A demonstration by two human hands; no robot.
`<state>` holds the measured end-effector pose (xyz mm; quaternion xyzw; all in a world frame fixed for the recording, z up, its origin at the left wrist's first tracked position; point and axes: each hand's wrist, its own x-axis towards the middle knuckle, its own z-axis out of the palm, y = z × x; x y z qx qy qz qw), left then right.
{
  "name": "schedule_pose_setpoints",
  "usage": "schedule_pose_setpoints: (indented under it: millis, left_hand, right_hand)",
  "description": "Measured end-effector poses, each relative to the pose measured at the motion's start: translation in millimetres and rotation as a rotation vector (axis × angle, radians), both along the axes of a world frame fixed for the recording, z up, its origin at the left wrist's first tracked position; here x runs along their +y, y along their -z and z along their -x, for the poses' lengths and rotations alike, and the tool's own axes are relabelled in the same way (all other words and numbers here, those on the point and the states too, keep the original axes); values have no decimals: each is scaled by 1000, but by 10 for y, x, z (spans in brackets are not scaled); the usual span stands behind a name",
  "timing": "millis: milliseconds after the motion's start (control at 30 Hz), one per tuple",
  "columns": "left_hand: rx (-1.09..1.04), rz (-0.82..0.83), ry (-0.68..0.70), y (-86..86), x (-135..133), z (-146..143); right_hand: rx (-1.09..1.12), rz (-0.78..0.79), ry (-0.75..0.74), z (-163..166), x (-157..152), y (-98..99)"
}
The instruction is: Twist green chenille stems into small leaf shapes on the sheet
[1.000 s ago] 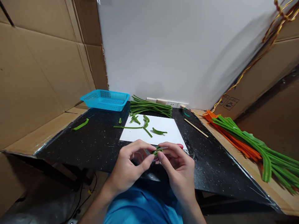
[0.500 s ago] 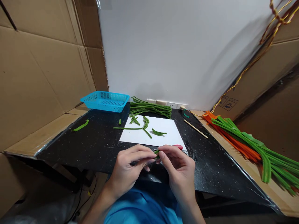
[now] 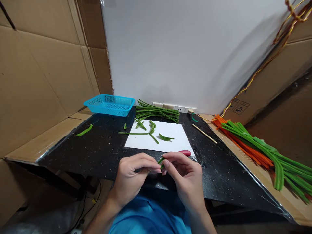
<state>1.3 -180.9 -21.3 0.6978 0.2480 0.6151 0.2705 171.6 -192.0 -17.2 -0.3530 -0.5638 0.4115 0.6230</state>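
Between my two hands is a short piece of green pipe cleaner (image 3: 161, 161), mostly hidden by the fingers. My left hand (image 3: 135, 170) pinches its left end with thumb and fingertips. The thumb and forefinger of my right hand (image 3: 186, 170) close on its other side. Just behind the right hand a red handle (image 3: 185, 152) pokes out, the rest of that tool covered. Beyond the hands, a white sheet (image 3: 138, 143) carries a branched green stem (image 3: 153, 137), a leaf-like green shape (image 3: 165, 137) and another small folded green shape (image 3: 140, 124).
A bundle of green pipe cleaners (image 3: 157, 112) lies at the back beside a blue basket (image 3: 109, 112). To the right are a wooden stick (image 3: 204, 134), orange strips (image 3: 253, 152) and green strips (image 3: 268, 148). At left lies a loose green strip (image 3: 84, 130); cardboard walls (image 3: 48, 65) flank the table.
Both hands have shifted slightly left, and the fingertips have changed their grip on the green piece. The things on the table lie as before.
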Motion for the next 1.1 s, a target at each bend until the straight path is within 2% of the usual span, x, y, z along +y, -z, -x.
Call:
schedule_pose_setpoints:
  millis: [267,400,667,1100]
  left_hand:
    - [61,-99,-193,28,-7,-31]
    - [65,-87,-182,16,-1,-29]
    - [29,38,-141,-14,-5,22]
    - [56,41,-149,10,-16,22]
  right_hand:
    - [-1,20,-10,8,6,-12]
    - [17,15,-17,7,17,-1]
    - [93,15,-94,-25,16,16]
    - [68,15,-65,-9,7,-8]
